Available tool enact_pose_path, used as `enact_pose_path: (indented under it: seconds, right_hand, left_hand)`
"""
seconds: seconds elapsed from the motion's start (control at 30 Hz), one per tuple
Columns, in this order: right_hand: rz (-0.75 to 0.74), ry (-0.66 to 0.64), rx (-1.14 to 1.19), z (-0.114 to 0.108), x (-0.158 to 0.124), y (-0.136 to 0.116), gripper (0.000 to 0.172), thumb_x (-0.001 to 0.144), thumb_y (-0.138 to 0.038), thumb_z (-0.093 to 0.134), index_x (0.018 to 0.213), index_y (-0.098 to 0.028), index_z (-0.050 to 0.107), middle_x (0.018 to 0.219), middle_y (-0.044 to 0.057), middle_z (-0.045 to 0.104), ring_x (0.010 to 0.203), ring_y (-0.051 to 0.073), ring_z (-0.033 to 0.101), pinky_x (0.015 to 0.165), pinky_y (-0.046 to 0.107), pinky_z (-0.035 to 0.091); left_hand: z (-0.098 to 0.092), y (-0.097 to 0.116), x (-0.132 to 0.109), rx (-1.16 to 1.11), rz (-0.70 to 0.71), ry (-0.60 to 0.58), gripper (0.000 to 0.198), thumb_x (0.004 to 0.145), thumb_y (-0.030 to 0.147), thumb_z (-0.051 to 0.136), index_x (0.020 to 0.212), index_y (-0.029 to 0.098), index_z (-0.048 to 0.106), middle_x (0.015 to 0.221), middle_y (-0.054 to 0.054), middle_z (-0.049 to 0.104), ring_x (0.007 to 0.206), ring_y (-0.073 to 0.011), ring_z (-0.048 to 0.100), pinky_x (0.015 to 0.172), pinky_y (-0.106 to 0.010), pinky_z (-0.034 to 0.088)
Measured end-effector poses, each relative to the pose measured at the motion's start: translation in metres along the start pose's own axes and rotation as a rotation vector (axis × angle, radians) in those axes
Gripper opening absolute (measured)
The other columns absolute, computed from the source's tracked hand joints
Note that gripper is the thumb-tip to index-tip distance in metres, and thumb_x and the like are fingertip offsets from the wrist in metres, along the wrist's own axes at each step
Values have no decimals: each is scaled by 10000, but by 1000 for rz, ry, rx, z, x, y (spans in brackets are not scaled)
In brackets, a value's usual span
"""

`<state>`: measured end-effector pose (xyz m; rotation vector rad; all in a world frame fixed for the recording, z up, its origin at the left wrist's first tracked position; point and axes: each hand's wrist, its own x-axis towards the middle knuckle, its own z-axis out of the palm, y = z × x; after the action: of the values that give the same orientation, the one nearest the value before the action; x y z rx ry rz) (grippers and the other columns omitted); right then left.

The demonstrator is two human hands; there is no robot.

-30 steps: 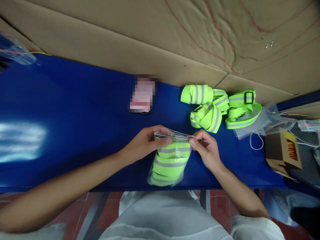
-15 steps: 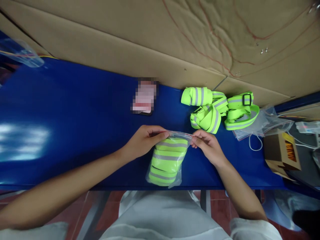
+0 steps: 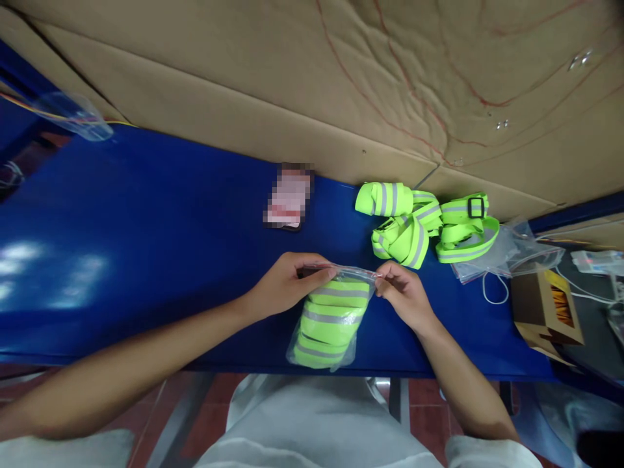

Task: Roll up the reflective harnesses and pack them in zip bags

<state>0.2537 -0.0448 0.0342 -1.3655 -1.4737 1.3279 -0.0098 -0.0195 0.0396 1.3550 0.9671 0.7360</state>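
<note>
Over the head feed I'm watching the left hand (image 3: 287, 283) and right hand (image 3: 403, 296) pinching a clear bag (image 3: 334, 320) near opposite top corners, fingers narrow. It's showing toward six o'clock, enclosing a banded strap (image 3: 319, 333); green bundles (image 3: 416, 244) are lying at its two o'clock.

Directions from filled bag (image 3: 331, 320): open counter (image 3: 160, 224), 10 o'clock, passable. Obstacles: phone (image 3: 291, 197), 11 o'clock; board wall (image 3: 292, 91), 12 o'clock; strap pile (image 3: 422, 213), 1 o'clock; carton (image 3: 531, 304), 3 o'clock.

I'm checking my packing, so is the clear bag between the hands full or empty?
Full: green strap with grey stripes shows through the bag and takes up most of it.
</note>
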Motion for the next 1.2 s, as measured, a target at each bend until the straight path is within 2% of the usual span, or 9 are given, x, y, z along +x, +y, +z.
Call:
enact_pose_path:
  seconds: [0.23,0.7,1.2]
  right_hand:
    - [1,-58,37,2,-1,1,287,902,-439,735,815,-194,612,684,-24,580,594,102,497,567,231,387]
    - [-77,-57,-10,4,-4,3,237,935,-383,709,826,-192,619,722,-16,585,620,100,507,577,233,377]
    - [-42,-114,-5,7,-5,3,210,939,-393,697,869,-204,638,763,-15,613,659,109,539,609,234,397]
  left_hand:
    - [2,-1,-2,38,17,5,341,939,462,677,993,149,800,931,-45,793,828,-166,684,708,-218,494]
    - [3,1,-6,40,15,-31,313,949,439,667,991,150,784,901,-34,772,802,-149,666,703,-211,485]
    - [5,0,-7,61,17,-81,315,952,444,663,1007,153,772,949,-39,781,868,-168,691,752,-227,499]
